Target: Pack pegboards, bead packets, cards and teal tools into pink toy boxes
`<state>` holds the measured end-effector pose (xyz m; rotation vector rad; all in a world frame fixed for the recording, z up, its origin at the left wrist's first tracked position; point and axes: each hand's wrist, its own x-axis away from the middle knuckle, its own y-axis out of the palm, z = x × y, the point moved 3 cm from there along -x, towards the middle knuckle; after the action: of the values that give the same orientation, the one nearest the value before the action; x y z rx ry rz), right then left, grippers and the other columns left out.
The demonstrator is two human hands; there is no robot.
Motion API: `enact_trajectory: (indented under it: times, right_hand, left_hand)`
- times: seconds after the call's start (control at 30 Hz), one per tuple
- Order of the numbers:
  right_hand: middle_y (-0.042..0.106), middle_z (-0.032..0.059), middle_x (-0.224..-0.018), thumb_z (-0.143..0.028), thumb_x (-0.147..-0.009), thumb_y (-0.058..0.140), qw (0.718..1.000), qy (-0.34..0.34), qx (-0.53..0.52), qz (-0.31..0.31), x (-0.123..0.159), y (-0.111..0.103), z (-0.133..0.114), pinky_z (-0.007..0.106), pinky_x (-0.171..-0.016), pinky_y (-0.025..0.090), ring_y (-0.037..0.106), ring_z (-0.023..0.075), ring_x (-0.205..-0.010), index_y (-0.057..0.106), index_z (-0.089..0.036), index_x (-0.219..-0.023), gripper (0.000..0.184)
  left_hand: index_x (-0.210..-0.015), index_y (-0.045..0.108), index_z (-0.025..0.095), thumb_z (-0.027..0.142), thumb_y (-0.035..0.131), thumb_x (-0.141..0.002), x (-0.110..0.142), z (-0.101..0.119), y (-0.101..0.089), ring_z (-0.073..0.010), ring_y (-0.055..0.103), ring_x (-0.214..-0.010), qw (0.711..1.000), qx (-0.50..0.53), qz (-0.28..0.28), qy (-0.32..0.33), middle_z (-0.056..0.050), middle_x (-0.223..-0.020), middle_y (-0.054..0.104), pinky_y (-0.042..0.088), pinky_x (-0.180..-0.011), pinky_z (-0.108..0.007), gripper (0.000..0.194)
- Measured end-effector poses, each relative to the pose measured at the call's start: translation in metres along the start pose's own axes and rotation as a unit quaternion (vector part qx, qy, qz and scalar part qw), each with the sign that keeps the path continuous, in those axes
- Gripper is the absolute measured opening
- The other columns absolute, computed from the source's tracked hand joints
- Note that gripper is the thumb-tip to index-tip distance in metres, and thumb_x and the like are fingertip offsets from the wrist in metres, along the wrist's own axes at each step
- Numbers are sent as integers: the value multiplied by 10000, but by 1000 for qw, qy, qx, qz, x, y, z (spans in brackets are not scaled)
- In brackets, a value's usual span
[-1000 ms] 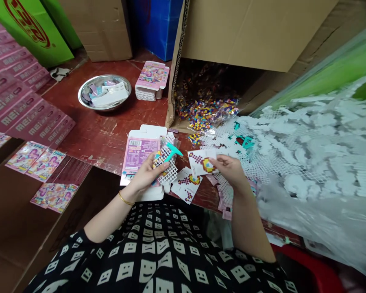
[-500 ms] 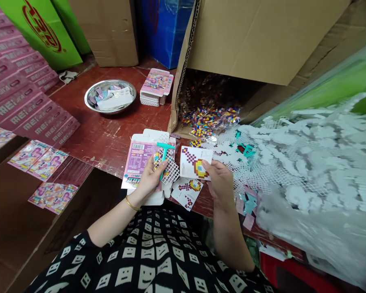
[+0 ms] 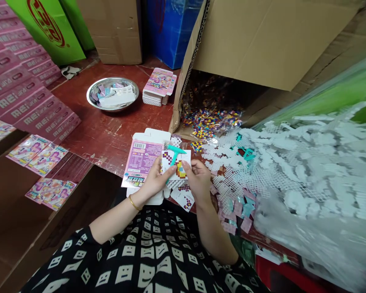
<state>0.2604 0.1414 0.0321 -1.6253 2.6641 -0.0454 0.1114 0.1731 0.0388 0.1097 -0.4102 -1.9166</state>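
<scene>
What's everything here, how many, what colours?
table: one, dark red, middle
T-shaped piece: one, teal, centre
top card: one, white printed, under T-shaped piece
lower card: at least one, white printed, table
opened carton: one, pink and white, left of centre
bowl: one, silver, back left
carton stack: one, pink, right of bowl
packets: many, pink and blue, bowl and right
cardboard boxes: several, brown, back, lower left
bagged bits: many, multicoloured, inside one cardboard box
grids: many, white, right
stacked boxes: many, pink, far left
printed packs: several, colourful, lower left
smooth box: one, blue, back
panels: several, green, back
bracelet: one, gold, left wrist
patterned clothing: black and white, bottom
left hand: one, centre
right hand: one, centre
</scene>
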Motion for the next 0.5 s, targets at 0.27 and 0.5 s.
enact_trajectory:
  times: [0.27, 0.5]
  right_hand:
    - [699, 78, -1123, -474, -575, 898, 972, 25, -60, -227, -45, 5, -29, 419, -859, 624, 693, 250, -993, 597, -248, -1152, 690]
    - [731, 72, -1055, -482, -549, 906, 987, -34, -98, -124, -125, 59, -25, 407, -853, 620, 717, 244, -971, 593, -230, -970, 581]
  left_hand:
    - [-1251, 577, 207, 304, 759, -814, -10, 28, -2, -268, 582, -1180, 985, -129, -99, 53, -97, -1236, 642, 419, -1080, -416, 482]
    - [-1289, 502, 209, 380, 828, -737, -29, 53, -70, -275, 489, -1275, 965, -205, 95, 130, -126, -1373, 478, 401, -1095, -401, 664]
